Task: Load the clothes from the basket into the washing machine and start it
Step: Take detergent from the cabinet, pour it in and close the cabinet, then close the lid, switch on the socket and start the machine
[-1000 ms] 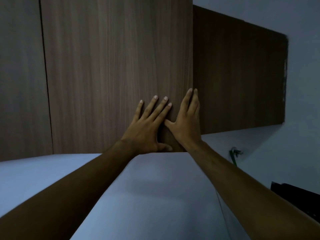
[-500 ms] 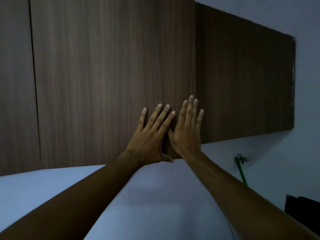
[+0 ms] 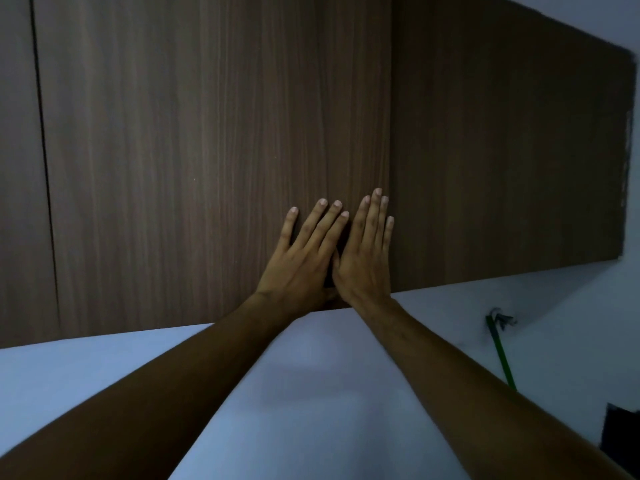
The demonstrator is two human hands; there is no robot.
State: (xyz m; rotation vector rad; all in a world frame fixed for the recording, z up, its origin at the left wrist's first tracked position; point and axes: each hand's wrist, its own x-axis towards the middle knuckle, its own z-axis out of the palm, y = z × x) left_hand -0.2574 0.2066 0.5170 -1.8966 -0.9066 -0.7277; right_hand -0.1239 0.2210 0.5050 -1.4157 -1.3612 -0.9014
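Since the earlier frames, both hands have flattened and drawn side by side on the cabinet door (image 3: 214,150), and the right hand's fingers, formerly wrapped at the door's right edge, now lie on its face. Left hand (image 3: 301,265) rests palm-down near the door's lower right corner, fingers (image 3: 313,223) extended and slightly spread, holding nothing. Right hand (image 3: 367,268) lies flat just right of it, touching it at the thumb side, fingers (image 3: 375,220) straight and close together, empty, little finger at the door's right edge. A darker side panel (image 3: 502,150) adjoins the door to the right. Below the door is a pale wall (image 3: 311,393); a green rod (image 3: 500,351) stands lower right of the door. Basket, clothes and washing machine are out of view.
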